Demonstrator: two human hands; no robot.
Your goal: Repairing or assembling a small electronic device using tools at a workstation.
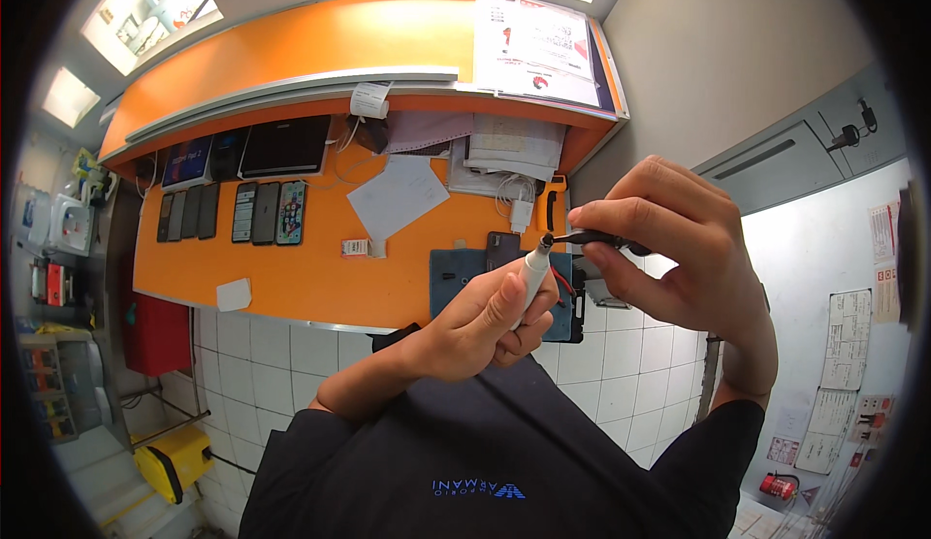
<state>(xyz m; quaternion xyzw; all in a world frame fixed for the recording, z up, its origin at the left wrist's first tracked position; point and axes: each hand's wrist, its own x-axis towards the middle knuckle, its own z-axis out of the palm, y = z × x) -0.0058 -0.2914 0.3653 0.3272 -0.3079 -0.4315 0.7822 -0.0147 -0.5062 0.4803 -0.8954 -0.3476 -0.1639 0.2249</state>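
My left hand (485, 321) is closed around a white pen-shaped cylinder (533, 276), tilted up with its dark end pointing away from me. My right hand (684, 238) pinches a slender black tool (592, 237) between thumb and fingers. The tool's thin tip meets the cylinder's dark end, or comes very close to it. Whether the tool is a pair of tweezers cannot be made out. Both hands are raised over the bench's right front edge. Behind them lie a blue-grey work mat (448, 292) and a dark phone (502, 248).
The orange bench (310, 279) carries several phones (265, 214), a white paper sheet (399, 196), a small box (356, 248) and a white charger (522, 215). A yellow-and-black tool (551, 204) lies by the right wall. Orange shelf (320, 42) overhangs the back; a yellow case (175, 463) stands lower left.
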